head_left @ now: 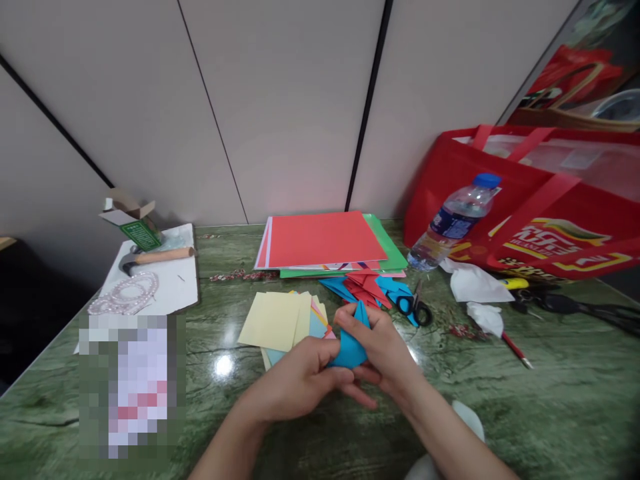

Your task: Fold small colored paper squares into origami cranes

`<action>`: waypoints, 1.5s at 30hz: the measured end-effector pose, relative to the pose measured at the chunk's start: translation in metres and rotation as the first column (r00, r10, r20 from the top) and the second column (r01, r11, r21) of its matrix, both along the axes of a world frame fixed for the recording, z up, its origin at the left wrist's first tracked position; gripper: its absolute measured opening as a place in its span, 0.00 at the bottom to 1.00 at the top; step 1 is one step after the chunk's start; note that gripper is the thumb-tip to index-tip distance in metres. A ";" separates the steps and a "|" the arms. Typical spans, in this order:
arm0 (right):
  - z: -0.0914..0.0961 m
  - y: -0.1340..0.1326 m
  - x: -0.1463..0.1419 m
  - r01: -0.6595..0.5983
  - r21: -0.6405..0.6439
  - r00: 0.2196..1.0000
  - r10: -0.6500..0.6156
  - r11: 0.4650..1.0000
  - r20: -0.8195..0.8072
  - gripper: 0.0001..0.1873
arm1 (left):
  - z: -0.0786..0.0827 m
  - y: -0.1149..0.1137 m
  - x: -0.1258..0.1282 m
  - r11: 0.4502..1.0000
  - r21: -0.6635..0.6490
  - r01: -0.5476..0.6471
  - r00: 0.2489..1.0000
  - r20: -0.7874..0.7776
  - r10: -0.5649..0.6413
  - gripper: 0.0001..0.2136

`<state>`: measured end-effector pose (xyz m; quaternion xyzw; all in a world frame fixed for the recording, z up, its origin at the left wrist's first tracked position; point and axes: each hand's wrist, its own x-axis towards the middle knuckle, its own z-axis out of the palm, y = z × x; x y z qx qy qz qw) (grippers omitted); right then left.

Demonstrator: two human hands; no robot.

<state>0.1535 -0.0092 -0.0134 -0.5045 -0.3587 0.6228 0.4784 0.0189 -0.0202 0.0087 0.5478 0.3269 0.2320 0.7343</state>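
Observation:
Between my two hands is a folded piece of blue paper [352, 348], its pointed tip upward. My left hand [306, 375] pinches its lower left edge. From the right, my right hand [384, 339] grips it near the tip, with fingers behind and below it. Just left of the hands lies a fanned stack of square paper sheets [274, 320], pale yellow on top. Folded red paper pieces [366, 288] and folded blue paper pieces [397, 293] lie behind my hands. Black-handled scissors [415, 308] rest against them.
Large coloured sheets [325, 240] lie at the back. A water bottle [453, 223] stands before a red bag [520, 200] at right. A pen [517, 350] and crumpled tissue [485, 319] lie nearby. At left, a white board [175, 287] bears a hammer-like tool [167, 256], beads [127, 293] and a green box [141, 232].

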 end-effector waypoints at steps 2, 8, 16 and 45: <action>0.002 0.001 0.001 0.011 -0.006 1.000 -0.011 1.000 0.007 0.20 | 0.002 0.000 -0.004 0.994 0.008 0.106 0.993 0.049 -0.106 0.12; 0.000 0.007 0.006 0.122 0.041 0.992 -0.123 0.992 0.001 0.22 | 0.000 0.000 -0.011 0.966 0.014 0.257 0.943 0.216 -0.254 0.18; -0.002 0.004 0.006 0.051 0.222 0.969 -0.102 0.974 0.225 0.20 | 0.000 0.008 -0.012 0.989 0.018 0.145 0.985 0.094 -0.146 0.15; -0.014 0.010 0.003 0.175 0.345 0.983 -0.182 0.922 -0.012 0.13 | -0.004 0.019 -0.021 0.905 -0.047 -0.423 0.906 -0.023 0.423 0.22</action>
